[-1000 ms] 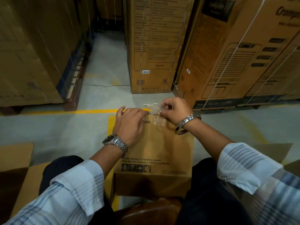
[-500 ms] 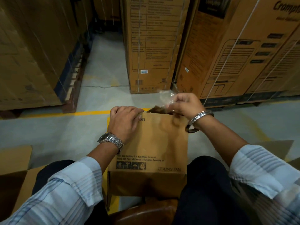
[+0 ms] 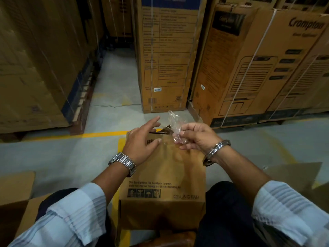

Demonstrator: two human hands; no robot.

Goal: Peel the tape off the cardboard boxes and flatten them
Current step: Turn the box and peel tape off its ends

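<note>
Peeling stage. The crumpled strip of clear tape [image 3: 175, 125], stuck to the box top a second ago, is now hanging free, pinched by the right hand [image 3: 197, 138]. The left hand [image 3: 142, 145] is opening, fingers spread. The brown cardboard ceiling-fan box [image 3: 167, 175] is standing on the grey concrete floor [image 3: 71, 157], near centre, its far flap [image 3: 166, 130] gaping, likely ready for flattening.

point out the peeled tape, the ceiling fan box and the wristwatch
peeled tape [image 3: 175, 124]: head view, middle of the crumpled clear strip
ceiling fan box [image 3: 169, 172]: head view, bare part of its top face
wristwatch [image 3: 122, 162]: head view, its metal band
</note>
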